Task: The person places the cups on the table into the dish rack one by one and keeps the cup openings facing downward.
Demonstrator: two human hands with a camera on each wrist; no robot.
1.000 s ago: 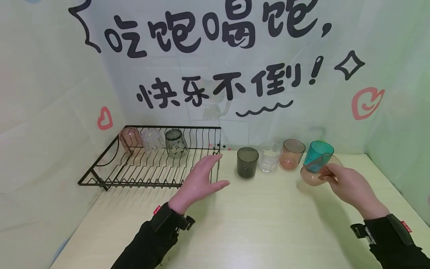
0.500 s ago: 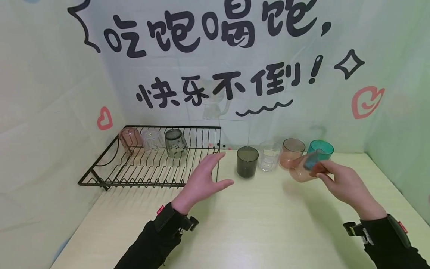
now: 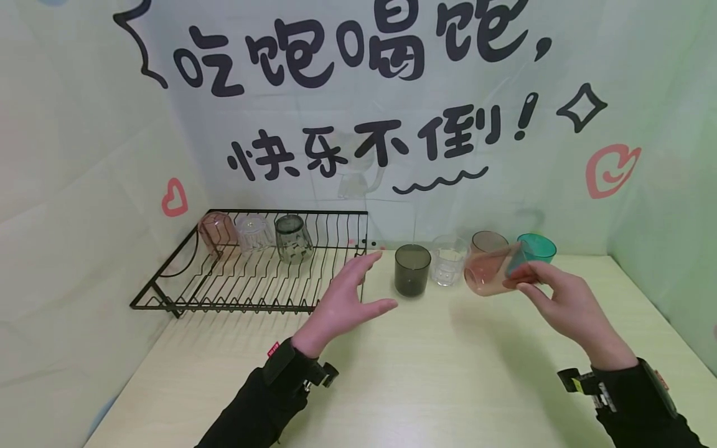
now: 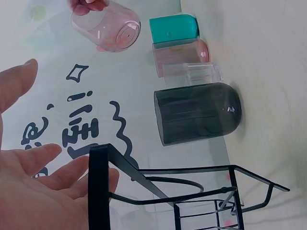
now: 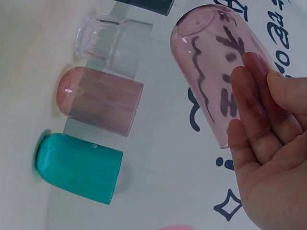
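My right hand pinches a clear pink cup by its rim, tilted and raised above the table. In the right wrist view the same pink cup leans with its base away from the fingers. Behind it stand a teal cup and an amber-pink cup. A clear cup and a dark grey cup stand upright to their left. My left hand hovers by the rack's right front corner, fingers spread, holding nothing.
A black wire rack stands at the left. On it, upside down, are a pink glass, a clear glass and a grey glass. A printed cloth hangs behind the pale table.
My right hand has carried the pink cup leftward, from in front of the teal cup to in front of the amber-pink one. My left hand has drifted slightly right.
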